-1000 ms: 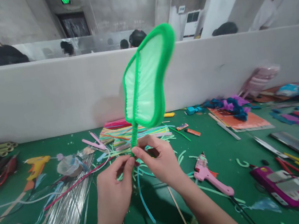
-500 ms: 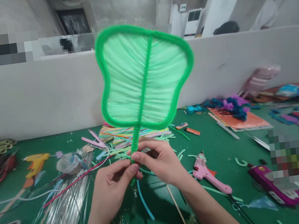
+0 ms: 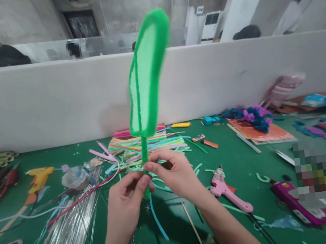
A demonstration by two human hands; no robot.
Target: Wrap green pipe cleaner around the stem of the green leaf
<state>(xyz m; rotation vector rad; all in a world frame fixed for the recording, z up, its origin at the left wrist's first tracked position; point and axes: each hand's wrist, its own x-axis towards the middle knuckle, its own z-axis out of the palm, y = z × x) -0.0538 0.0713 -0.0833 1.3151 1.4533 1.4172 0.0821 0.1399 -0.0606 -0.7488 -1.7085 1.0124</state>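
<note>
Held upright before me is a green hand fan [image 3: 149, 73], its fuzzy rim and centre rib framing pale green fabric. It stands almost edge-on to the camera, its top leaning right. Low on the green-wrapped handle [image 3: 144, 150], my left hand [image 3: 128, 198] is closed in a pinch. Just above it, my right hand [image 3: 172, 172] pinches the same handle between thumb and fingers. A little of the handle shows below the fingers. Behind the hands lies a pile of pastel fuzzy strips [image 3: 156, 143] on the green table.
On the right are a pink glue gun [image 3: 231, 193] and a purple device [image 3: 299, 202]. To the left lie a yellow glue gun [image 3: 40, 178], a plastic cup [image 3: 76, 178] and clear strands [image 3: 71, 226]. A white partition [image 3: 43, 105] borders the table's far side.
The fan has turned about its handle from nearly face-on to nearly edge-on. Both hands keep their pinch on the handle, with the left hand shifted slightly right.
</note>
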